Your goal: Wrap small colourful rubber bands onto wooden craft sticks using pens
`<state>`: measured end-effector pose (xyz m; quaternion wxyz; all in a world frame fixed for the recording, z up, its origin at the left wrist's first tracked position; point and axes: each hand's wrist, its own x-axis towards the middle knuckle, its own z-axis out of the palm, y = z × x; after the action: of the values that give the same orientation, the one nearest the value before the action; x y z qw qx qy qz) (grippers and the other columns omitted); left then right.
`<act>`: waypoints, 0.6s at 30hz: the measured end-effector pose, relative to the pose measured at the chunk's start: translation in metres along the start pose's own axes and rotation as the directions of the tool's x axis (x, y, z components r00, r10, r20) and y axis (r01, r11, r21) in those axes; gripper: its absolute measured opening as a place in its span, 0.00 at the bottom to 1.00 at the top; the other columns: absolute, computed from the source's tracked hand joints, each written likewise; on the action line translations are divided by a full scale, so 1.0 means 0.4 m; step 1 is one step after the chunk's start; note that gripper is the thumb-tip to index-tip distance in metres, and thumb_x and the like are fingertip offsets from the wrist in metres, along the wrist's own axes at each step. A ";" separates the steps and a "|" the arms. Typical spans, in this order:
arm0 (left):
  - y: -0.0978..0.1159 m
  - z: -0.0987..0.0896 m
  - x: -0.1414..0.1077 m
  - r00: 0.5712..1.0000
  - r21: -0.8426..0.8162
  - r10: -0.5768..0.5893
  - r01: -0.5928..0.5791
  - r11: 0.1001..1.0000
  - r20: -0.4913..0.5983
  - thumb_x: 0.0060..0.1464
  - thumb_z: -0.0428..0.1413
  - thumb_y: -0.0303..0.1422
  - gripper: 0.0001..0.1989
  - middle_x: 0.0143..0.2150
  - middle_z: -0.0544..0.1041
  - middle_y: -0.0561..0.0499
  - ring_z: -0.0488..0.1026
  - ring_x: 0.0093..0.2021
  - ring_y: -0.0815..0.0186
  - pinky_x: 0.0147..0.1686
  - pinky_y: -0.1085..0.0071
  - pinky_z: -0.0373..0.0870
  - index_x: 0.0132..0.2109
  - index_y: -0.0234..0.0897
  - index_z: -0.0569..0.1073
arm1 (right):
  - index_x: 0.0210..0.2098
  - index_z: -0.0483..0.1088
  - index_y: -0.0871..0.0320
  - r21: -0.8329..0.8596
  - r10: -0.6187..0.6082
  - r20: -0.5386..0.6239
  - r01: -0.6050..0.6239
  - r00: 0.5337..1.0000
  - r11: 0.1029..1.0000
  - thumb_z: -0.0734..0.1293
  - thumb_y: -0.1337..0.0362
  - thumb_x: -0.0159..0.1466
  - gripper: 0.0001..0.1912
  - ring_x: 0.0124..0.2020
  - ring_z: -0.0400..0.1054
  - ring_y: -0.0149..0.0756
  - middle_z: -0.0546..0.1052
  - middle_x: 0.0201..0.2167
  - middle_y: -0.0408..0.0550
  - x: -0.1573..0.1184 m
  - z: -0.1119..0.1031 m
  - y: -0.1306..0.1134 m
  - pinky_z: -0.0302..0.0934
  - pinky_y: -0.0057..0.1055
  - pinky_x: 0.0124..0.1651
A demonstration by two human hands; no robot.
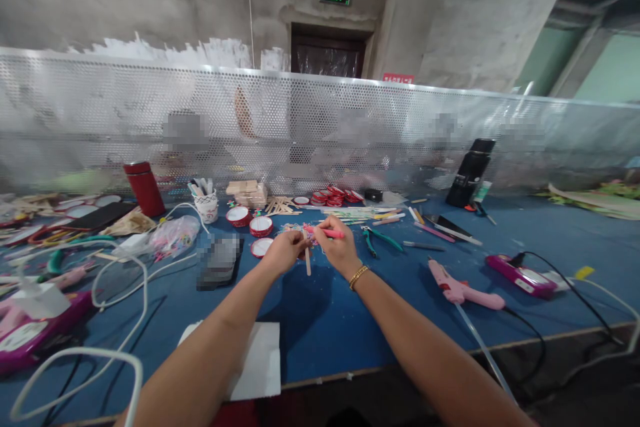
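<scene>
In the head view my left hand (285, 251) is closed on a flat wooden craft stick (308, 264), pinching it upright above the table. My right hand (339, 251) grips a pink marker pen (334, 234), its tip end close to the stick and to my left fingertips. Whether the tip touches the stick is too small to tell. Behind both hands lies a loose heap of thin colourful bits (293, 227). Red-rimmed white discs (261, 225) stand in short stacks just left of the heap.
Teal pliers (383, 240) and a pink glue gun (463, 288) lie to the right. A phone (220, 263) and white paper (260, 360) are at the left. White cables (143, 267) loop there. Farther back stand a pen cup (206, 207), red flask (145, 188) and black bottle (469, 175).
</scene>
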<state>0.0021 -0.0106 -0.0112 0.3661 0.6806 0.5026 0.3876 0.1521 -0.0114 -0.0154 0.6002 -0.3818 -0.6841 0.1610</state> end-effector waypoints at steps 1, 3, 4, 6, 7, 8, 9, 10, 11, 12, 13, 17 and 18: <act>0.003 0.000 -0.002 1.000 0.001 -0.002 0.002 1.000 -0.005 0.45 0.59 0.49 0.22 0.18 0.69 0.56 0.65 0.20 0.72 0.23 0.75 0.61 0.22 0.36 0.64 | 0.25 0.65 0.55 -0.003 0.001 0.000 -0.001 1.000 1.000 0.63 0.60 0.59 0.08 0.25 0.65 0.31 0.71 0.22 0.41 0.000 0.000 0.000 0.58 0.28 0.32; 0.007 -0.001 -0.003 1.000 0.007 -0.010 0.010 1.000 -0.010 0.46 0.59 0.48 0.21 0.17 0.69 0.56 0.65 0.19 0.72 0.23 0.75 0.60 0.22 0.36 0.64 | 0.25 0.66 0.55 -0.010 0.005 0.001 -0.005 1.000 1.000 0.63 0.60 0.59 0.08 0.25 0.65 0.32 0.71 0.22 0.41 0.000 0.001 0.001 0.58 0.28 0.32; 0.007 -0.001 -0.003 1.000 0.013 -0.014 0.015 1.000 -0.010 0.46 0.59 0.48 0.21 0.18 0.69 0.56 0.65 0.19 0.72 0.22 0.75 0.60 0.22 0.36 0.64 | 0.25 0.66 0.55 -0.014 0.004 0.001 -0.004 1.000 1.000 0.63 0.60 0.59 0.08 0.26 0.65 0.32 0.71 0.22 0.41 0.001 0.001 0.002 0.59 0.28 0.32; 0.004 -0.002 -0.002 1.000 0.032 -0.015 0.015 0.999 -0.005 0.47 0.58 0.47 0.19 0.18 0.69 0.56 0.64 0.19 0.72 0.22 0.75 0.59 0.22 0.36 0.65 | 0.26 0.66 0.55 -0.022 0.001 -0.001 -0.001 1.000 1.000 0.63 0.60 0.59 0.08 0.26 0.65 0.32 0.71 0.23 0.41 0.001 0.001 0.005 0.59 0.28 0.33; 0.001 -0.003 0.000 1.000 0.040 -0.010 0.010 0.999 -0.003 0.48 0.58 0.46 0.19 0.18 0.70 0.56 0.64 0.19 0.72 0.22 0.75 0.59 0.23 0.36 0.65 | 0.26 0.66 0.55 -0.028 0.000 -0.006 0.000 1.000 1.000 0.63 0.60 0.59 0.08 0.26 0.65 0.32 0.72 0.23 0.41 0.002 0.001 0.006 0.59 0.29 0.33; -0.003 -0.004 0.002 1.000 0.047 -0.003 0.003 0.999 -0.003 0.49 0.57 0.45 0.18 0.19 0.70 0.55 0.65 0.19 0.72 0.22 0.75 0.59 0.23 0.36 0.65 | 0.25 0.66 0.55 -0.035 0.000 -0.012 0.000 1.000 0.999 0.63 0.60 0.59 0.08 0.26 0.65 0.32 0.72 0.23 0.41 0.002 0.000 0.007 0.59 0.29 0.33; -0.007 -0.005 0.003 1.000 0.051 0.006 -0.006 0.999 -0.004 0.50 0.56 0.45 0.18 0.19 0.70 0.55 0.65 0.20 0.72 0.22 0.75 0.59 0.23 0.36 0.65 | 0.26 0.66 0.55 -0.044 0.001 -0.018 -0.001 1.000 0.999 0.63 0.60 0.59 0.08 0.27 0.65 0.33 0.72 0.23 0.42 0.003 -0.001 0.008 0.59 0.29 0.33; -0.010 -0.005 0.005 1.000 0.053 0.013 -0.013 0.999 -0.004 0.50 0.56 0.44 0.17 0.19 0.70 0.55 0.65 0.20 0.72 0.23 0.75 0.59 0.23 0.36 0.65 | 0.26 0.66 0.55 -0.050 0.002 -0.021 -0.003 1.000 0.999 0.63 0.60 0.60 0.08 0.27 0.65 0.33 0.72 0.24 0.42 0.003 -0.001 0.009 0.59 0.29 0.34; -0.012 -0.006 0.006 1.000 0.051 0.015 -0.015 0.999 -0.005 0.50 0.55 0.44 0.17 0.19 0.70 0.55 0.65 0.20 0.72 0.23 0.75 0.59 0.23 0.36 0.65 | 0.26 0.66 0.55 -0.052 0.001 -0.023 -0.002 1.000 0.999 0.63 0.59 0.60 0.08 0.27 0.66 0.33 0.72 0.24 0.42 0.003 -0.002 0.010 0.59 0.29 0.34; -0.014 -0.006 0.006 1.000 0.048 0.015 -0.015 0.999 -0.006 0.50 0.55 0.43 0.17 0.19 0.71 0.55 0.65 0.20 0.72 0.23 0.75 0.59 0.23 0.36 0.65 | 0.26 0.66 0.55 -0.050 0.000 -0.024 -0.001 1.000 0.999 0.63 0.59 0.60 0.08 0.27 0.66 0.33 0.73 0.24 0.42 0.003 -0.002 0.010 0.59 0.29 0.34; -0.014 -0.007 0.006 1.000 0.046 0.013 -0.013 0.999 -0.004 0.50 0.55 0.43 0.16 0.20 0.71 0.55 0.65 0.20 0.72 0.23 0.75 0.59 0.23 0.36 0.65 | 0.26 0.66 0.55 -0.045 -0.002 -0.024 0.001 1.000 0.999 0.63 0.59 0.60 0.08 0.27 0.66 0.33 0.73 0.24 0.42 0.003 -0.002 0.010 0.59 0.30 0.34; -0.004 -0.007 0.000 1.000 0.049 -0.002 0.002 0.999 -0.003 0.51 0.55 0.41 0.15 0.20 0.71 0.54 0.65 0.20 0.72 0.23 0.75 0.60 0.24 0.36 0.66 | 0.26 0.66 0.55 -0.032 -0.003 -0.010 0.003 1.000 0.999 0.63 0.59 0.60 0.09 0.27 0.66 0.33 0.72 0.24 0.42 0.000 0.000 0.008 0.59 0.29 0.34; -0.001 -0.006 -0.002 1.000 0.049 -0.005 0.005 0.999 -0.004 0.51 0.55 0.41 0.15 0.20 0.71 0.55 0.64 0.20 0.72 0.23 0.75 0.60 0.24 0.36 0.66 | 0.26 0.66 0.55 -0.026 -0.001 -0.004 0.001 1.000 1.000 0.63 0.59 0.60 0.09 0.27 0.65 0.32 0.72 0.24 0.42 -0.001 0.001 0.007 0.59 0.29 0.33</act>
<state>-0.0005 -0.0109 -0.0106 0.3492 0.6875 0.5143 0.3754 0.1528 -0.0097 -0.0177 0.5966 -0.3898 -0.6851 0.1510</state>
